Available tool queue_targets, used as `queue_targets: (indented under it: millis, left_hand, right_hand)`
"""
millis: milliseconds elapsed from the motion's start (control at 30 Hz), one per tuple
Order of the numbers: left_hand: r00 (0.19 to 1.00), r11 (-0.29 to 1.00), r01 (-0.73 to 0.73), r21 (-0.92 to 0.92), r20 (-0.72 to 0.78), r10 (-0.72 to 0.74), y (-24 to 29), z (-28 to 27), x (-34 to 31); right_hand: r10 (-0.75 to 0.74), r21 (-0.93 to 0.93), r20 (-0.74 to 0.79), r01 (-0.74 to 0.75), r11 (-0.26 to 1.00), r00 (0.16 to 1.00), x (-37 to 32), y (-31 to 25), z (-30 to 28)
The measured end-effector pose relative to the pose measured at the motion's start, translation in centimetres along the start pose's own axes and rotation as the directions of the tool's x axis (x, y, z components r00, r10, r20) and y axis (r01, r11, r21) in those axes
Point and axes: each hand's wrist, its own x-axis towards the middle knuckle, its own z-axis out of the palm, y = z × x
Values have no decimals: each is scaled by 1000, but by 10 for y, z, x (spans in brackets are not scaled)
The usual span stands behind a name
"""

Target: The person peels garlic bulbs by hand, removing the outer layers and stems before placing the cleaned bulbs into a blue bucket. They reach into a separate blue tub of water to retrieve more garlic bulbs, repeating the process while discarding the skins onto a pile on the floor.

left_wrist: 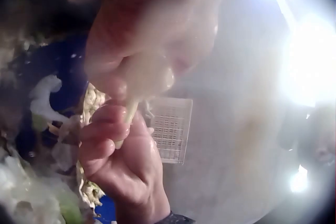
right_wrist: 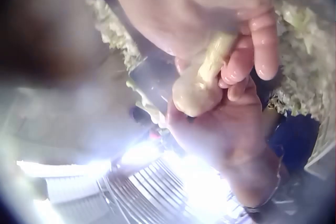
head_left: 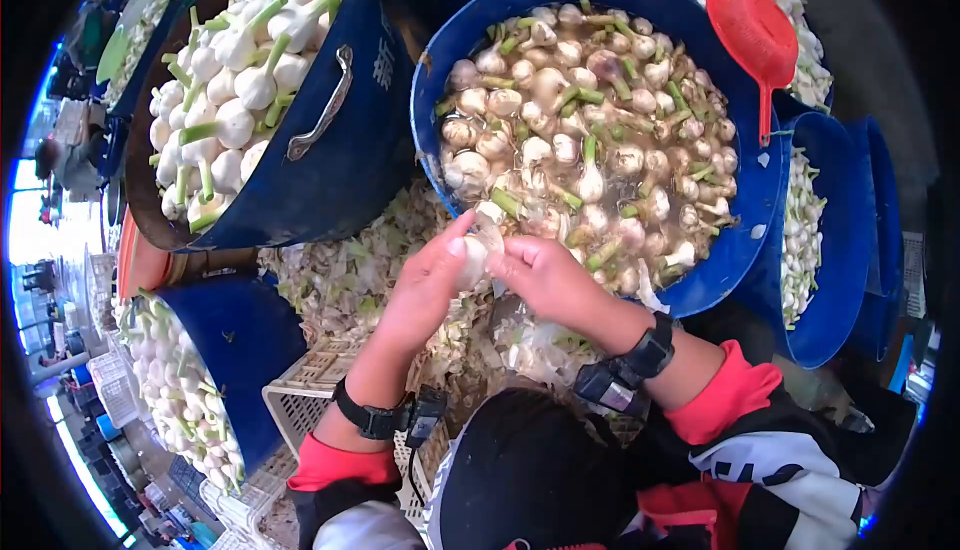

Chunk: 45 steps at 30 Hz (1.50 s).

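A peeled white garlic bulb (head_left: 473, 262) is held between both hands over the near rim of a blue tub (head_left: 722, 275). My left hand (head_left: 425, 280) grips the round end of the bulb. With its fingertips, my right hand (head_left: 545, 272) pinches the stem side, where a piece of thin skin shows. In the right wrist view the pale stem (right_wrist: 218, 53) runs from the bulb up into the right fingers. Wet fingers of the right hand (left_wrist: 126, 166) close round the stem in the left wrist view. Many garlic bulbs float in murky water in the tub.
A blue barrel (head_left: 345, 150) heaped with clean garlic stands at the left. A red ladle (head_left: 755, 35) lies over the tub's right rim. Below the hands are garlic peelings (head_left: 350, 275) and a plastic crate (head_left: 310, 380). More blue tubs (head_left: 840, 250) of garlic stand at the right.
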Motion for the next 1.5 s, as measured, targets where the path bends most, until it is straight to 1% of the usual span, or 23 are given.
queue_targets:
  millis: [33,67,133,167,200,267,333,500,533,600,667,733,800,833,867,933,967,1067,1133,1200,1333,1400,1500]
  left_hand:
    - [1000,996,-24,92,-6,25,-11,-1,3]
    - [1000,995,-25,95,0,25,-11,0,0]
    - [957,772,-271,575,70,283,-10,4,-7]
    - [941,824,-290,487,-13,339,-7,11,-11]
    - [941,823,-291,487,-10,339,-9,8,-8]
    - [752,432,-591,681,272,600,-12,-3,-2]
    - [756,461,-598,655,271,596,-11,-2,-4]
    - [670,211,-629,749,384,635,-9,6,-6]
    - [670,211,-631,746,388,633,-9,6,-6]
    - [783,581,-575,576,182,595,-13,3,-6]
    - [820,667,-533,520,124,559,-16,1,-6]
    - [878,860,-412,302,-122,463,-14,3,-9]
    - [898,896,-333,-294,-390,206,-24,-7,0]
    - [885,850,-333,-409,-446,132,-25,-12,-1]
    - [869,785,-341,-516,-493,53,-18,-12,-3]
    - [847,819,-314,-480,-531,14,-13,-16,-7]
    - [829,850,-277,-447,-559,-24,-12,-17,-8]
    - [845,941,-289,-177,-510,164,-17,-25,-8]
    - [844,955,-291,-54,-485,229,-13,-18,-14]
    - [845,889,-357,286,-308,438,-14,-17,-17]
    - [819,814,-462,354,-182,544,-5,-8,-21]
    - [790,761,-499,415,-142,596,-11,-8,-19]
    - [871,973,-222,71,-434,230,-7,-2,-19]
  right_hand:
    - [-194,-95,-81,186,978,978,1,12,5]
    - [-194,-94,-88,185,978,977,3,14,4]
    - [65,-61,-87,-71,996,994,12,17,-2]
    - [345,376,1,-320,870,939,16,16,1]
    - [345,377,-1,-319,869,939,16,14,-1]
    - [370,444,66,-359,821,927,14,6,-5]
    - [348,446,60,-337,829,936,15,18,-6]
    - [367,411,98,-373,832,925,11,-1,-11]
    - [345,427,111,-358,830,932,9,-1,-10]
    - [326,444,121,-344,827,938,6,-1,-6]
    - [264,665,91,-256,701,960,2,-1,-3]
    - [244,712,142,-270,648,959,-5,-10,-9]
    - [-25,401,39,7,916,999,-14,-13,-19]
    - [-346,117,30,340,933,938,-16,-5,-24]
    - [-352,122,38,346,930,935,-18,-4,-28]
    - [-548,-127,375,627,768,748,-27,-5,-33]
    - [-209,-260,584,424,867,785,-34,-13,-35]
    - [-325,-539,350,472,698,879,-32,-28,-22]
    - [-423,-508,162,443,739,891,-18,-34,-13]
    - [-676,-464,26,607,645,737,3,-44,-15]
    - [-629,-345,217,662,666,746,19,-42,-19]
    - [-661,-477,263,690,544,703,16,-39,-17]
    - [-520,-573,384,639,514,763,-3,-34,-21]
